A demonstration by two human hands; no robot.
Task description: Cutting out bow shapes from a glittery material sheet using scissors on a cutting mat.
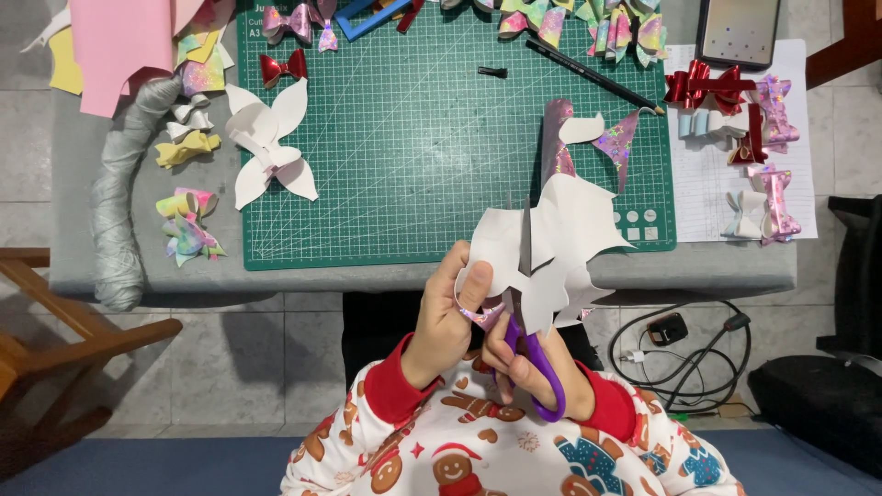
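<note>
My left hand (pixel 447 317) pinches the lower left edge of a white-backed sheet (pixel 560 234) cut into curved bow shapes, held above the table's near edge. My right hand (pixel 524 363) grips purple-handled scissors (pixel 533 354), whose blades point up into the sheet near its middle. A shiny pink face shows at the sheet's underside by my left thumb. Both sleeves are red-cuffed with a gingerbread print.
A green cutting mat (pixel 404 156) lies on the grey table (pixel 717 266). White cut-out shapes (pixel 268 147) lie at the mat's left edge, and a black pencil (pixel 593 75) lies on its right side. Finished bows (pixel 749 138) rest on paper at right, a phone (pixel 738 32) above them. Cables lie on the floor.
</note>
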